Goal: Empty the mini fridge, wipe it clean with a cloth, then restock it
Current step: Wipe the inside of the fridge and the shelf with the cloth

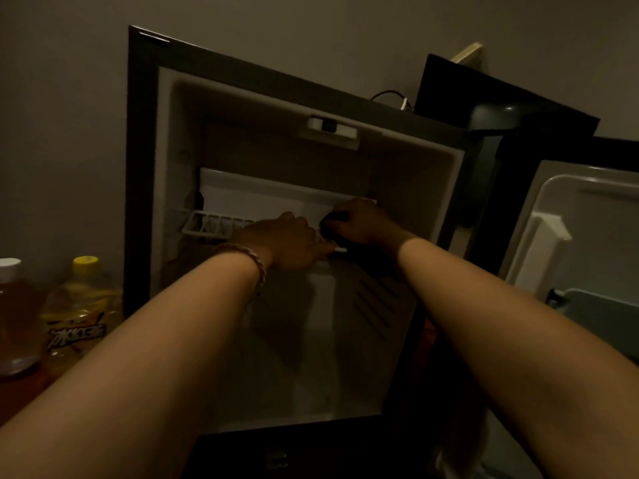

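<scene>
1. The mini fridge is seen open – boxy, dark shell, smooth pale plastic inside.
2. Its white wire shelf is gripped by the left hand.
3. A dark object is held in the curled fingers of the right hand – cloth or not, can't tell.

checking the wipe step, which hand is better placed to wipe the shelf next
Right. The right hand already grips a dark, cloth-like thing at the wire shelf inside the fridge. The left hand rests on the shelf front, steadying it.
</scene>
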